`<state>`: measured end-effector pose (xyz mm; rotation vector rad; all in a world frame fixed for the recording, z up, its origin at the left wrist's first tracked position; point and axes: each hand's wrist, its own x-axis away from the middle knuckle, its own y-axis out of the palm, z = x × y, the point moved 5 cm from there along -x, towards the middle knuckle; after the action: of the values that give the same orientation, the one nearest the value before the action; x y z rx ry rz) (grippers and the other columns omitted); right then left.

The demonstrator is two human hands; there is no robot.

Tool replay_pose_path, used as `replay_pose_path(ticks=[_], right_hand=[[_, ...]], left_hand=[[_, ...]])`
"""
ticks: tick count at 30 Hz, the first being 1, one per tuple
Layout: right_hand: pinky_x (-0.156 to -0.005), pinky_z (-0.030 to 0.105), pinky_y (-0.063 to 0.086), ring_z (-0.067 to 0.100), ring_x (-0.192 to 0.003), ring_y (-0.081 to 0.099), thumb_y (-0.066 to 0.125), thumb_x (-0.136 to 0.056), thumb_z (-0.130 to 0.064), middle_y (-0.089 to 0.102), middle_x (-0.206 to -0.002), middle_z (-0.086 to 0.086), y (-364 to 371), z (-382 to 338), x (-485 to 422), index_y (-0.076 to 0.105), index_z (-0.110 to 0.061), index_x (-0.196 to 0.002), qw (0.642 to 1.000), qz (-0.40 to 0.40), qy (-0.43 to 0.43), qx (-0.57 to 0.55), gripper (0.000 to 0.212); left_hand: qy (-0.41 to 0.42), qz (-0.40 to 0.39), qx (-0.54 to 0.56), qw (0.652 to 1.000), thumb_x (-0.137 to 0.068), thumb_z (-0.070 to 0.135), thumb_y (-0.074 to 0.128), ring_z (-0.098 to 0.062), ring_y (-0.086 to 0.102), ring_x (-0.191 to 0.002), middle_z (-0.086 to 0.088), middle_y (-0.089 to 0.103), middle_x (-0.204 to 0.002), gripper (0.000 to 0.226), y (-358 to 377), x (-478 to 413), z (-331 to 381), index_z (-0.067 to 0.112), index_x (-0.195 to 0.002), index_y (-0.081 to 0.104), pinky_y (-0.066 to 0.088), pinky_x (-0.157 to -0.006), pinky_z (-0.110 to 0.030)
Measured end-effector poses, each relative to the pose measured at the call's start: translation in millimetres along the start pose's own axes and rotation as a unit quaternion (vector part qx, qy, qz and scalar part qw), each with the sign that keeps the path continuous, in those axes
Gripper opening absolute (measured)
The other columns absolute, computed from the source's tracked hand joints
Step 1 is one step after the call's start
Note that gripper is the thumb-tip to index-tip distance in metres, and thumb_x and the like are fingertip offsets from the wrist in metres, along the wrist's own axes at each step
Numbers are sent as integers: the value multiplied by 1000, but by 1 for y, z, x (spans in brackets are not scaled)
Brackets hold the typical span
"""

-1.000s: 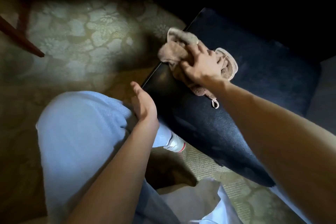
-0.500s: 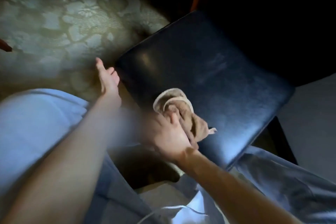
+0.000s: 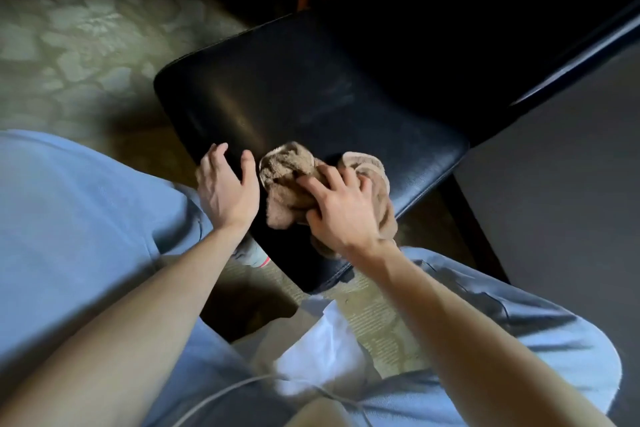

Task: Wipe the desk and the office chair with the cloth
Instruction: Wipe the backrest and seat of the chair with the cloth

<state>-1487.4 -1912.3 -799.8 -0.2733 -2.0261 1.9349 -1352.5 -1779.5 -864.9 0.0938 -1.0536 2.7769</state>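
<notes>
The black leather chair seat (image 3: 294, 97) fills the middle of the head view, with its near corner between my knees. A crumpled beige cloth (image 3: 287, 177) lies on the seat's near part. My right hand (image 3: 339, 208) presses down on the cloth with its fingers spread over it and slightly curled into the folds. My left hand (image 3: 225, 187) rests at the seat's left edge just left of the cloth, fingers relaxed and apart, holding nothing.
Patterned green carpet (image 3: 79, 55) spreads to the left and beneath the chair. A grey surface with a dark rim (image 3: 561, 184) stands at the right. My legs in light blue trousers (image 3: 86, 218) flank the seat. A dark chair leg (image 3: 474, 229) runs along the right.
My right hand has slid the cloth a little right along the seat's near edge. My left hand has come in from the air beside the seat and now rests at its left edge.
</notes>
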Motion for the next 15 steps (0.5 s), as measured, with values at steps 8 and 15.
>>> replay_pose_path(ticks=[8,15], right_hand=[[-95,51,38,27,-113,52,60,-71,-40,58,-117,-5,9,-19,52,67,-39,-117,984,-108,-135,-41,47],[-94,27,49,11,-104,64,62,-74,-21,70,-104,-10,-3,85,95,71,-39,-94,808,183,291,-479,29]], left_hand=[[23,-70,-9,997,-98,58,48,-34,44,-139,-11,53,-149,57,-11,-35,-12,24,-145,48,32,-113,-42],[-9,-1,47,999,-94,49,51,-33,56,-125,-8,68,-130,45,-27,-58,-6,20,-125,67,39,-106,-35]])
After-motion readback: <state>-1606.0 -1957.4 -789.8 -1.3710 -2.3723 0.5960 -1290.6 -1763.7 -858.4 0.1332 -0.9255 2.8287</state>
